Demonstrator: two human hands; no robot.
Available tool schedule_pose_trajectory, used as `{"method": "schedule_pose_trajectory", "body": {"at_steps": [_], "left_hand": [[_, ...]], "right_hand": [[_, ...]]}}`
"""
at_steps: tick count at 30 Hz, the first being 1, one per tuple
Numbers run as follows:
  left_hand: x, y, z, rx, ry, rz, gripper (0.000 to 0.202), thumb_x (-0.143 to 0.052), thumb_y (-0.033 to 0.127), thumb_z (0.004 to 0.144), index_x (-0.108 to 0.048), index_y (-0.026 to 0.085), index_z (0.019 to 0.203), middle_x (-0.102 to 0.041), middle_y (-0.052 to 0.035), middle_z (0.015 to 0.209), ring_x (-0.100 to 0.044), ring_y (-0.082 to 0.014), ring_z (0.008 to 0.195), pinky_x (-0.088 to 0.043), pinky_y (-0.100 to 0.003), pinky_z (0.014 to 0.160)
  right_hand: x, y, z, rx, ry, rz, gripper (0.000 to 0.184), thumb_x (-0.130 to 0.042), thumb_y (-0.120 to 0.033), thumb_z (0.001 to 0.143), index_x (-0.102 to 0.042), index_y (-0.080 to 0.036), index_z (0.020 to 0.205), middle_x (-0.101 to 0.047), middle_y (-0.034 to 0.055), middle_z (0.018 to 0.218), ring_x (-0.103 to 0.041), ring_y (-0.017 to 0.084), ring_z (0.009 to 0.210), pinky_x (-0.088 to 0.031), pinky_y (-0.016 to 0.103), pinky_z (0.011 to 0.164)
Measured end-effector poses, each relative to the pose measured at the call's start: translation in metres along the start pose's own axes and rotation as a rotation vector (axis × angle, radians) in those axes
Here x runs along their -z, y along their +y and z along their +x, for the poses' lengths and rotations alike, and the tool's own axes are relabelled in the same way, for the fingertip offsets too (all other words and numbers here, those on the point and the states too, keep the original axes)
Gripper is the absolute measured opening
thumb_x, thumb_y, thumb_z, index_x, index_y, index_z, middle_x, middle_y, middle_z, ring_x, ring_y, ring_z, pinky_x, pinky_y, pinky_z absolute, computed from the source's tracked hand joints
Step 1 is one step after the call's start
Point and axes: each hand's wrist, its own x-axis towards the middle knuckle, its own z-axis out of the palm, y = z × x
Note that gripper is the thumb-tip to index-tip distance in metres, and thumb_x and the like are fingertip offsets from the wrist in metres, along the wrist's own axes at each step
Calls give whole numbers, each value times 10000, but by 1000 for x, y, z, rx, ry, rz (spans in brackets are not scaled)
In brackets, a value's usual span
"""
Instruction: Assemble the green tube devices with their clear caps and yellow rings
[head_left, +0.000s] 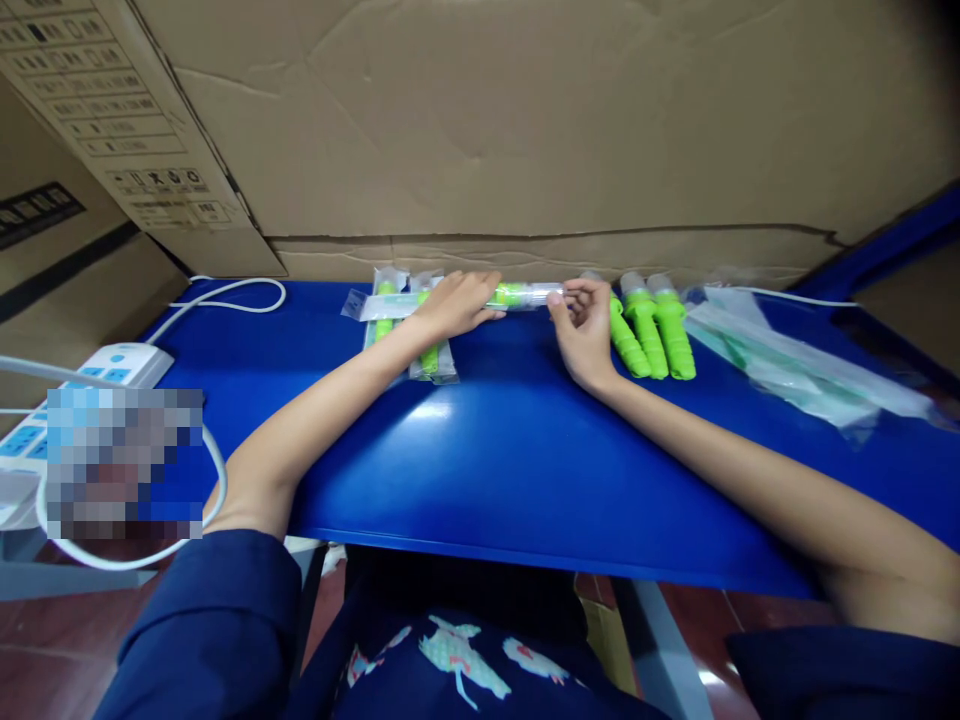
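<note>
At the far edge of the blue table (pixel 495 450), both my hands hold one clear plastic bag with a green pen-shaped item (pixel 517 294) inside, lying crosswise. My left hand (pixel 456 303) lies over its left part with fingers curled down on it. My right hand (pixel 583 322) pinches the bag's right end between thumb and fingers. Under my left hand lie bagged green items (pixel 433 362), side by side. Three unbagged green items with clear caps (pixel 654 325) lie just right of my right hand.
A stack of empty clear bags (pixel 795 365) lies at the right of the table. A white power strip (pixel 112 365) and its white cable (pixel 225 292) sit at the left. Cardboard boxes (pixel 525 130) wall off the back.
</note>
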Motion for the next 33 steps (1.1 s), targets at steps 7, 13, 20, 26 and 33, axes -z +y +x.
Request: {"method": "schedule_pose_trajectory", "body": {"at_steps": [7,13,20,26,33], "left_hand": [[1,19,8,-50,16,-31,363,-575,343,1011,-576,115,1294,-678,-165,1327,-638,-338,1244,-473,-378,964],[-4,22,7,-101,30,-37,311,-504,323,1041,-601,130,1266,-696,-156,1300,-645,-317,1229,-462,-374,961],[-5,20,8,-111,8,-15,329,-494,310,1044,-594,113,1288,-692,-169,1310,-630,-318,1250,-438,-383,972],[-5,17,7,-98,-12,-18,337,-523,347,1037,-607,136,1286,-696,-148,1331,-643,-305,1246,-431,-388,1001],[2,11,4,11,-166,-50,581,-676,433,935,-541,170,1435,-659,-152,1416,-614,-335,1313,-406,-426,1086]], "right_hand": [[1,-13,-5,40,-40,-104,490,-640,-703,890,-576,-259,1090,-659,63,1020,-667,209,915,-583,397,842],[4,-40,-7,135,-232,-250,525,-420,-683,1009,-737,-274,1101,-665,108,1266,-612,291,1218,-473,528,1109],[6,-30,-5,111,-255,-320,539,-468,-719,968,-764,-288,1098,-517,94,1463,-517,329,1324,-363,598,1193],[6,-26,-4,101,-282,-341,511,-507,-706,958,-765,-281,1075,-485,97,1475,-489,336,1349,-350,607,1187],[4,-23,-5,-10,-381,-418,397,-540,-593,981,-799,-292,1001,-469,85,1518,-502,340,1319,-342,672,1136]]}}
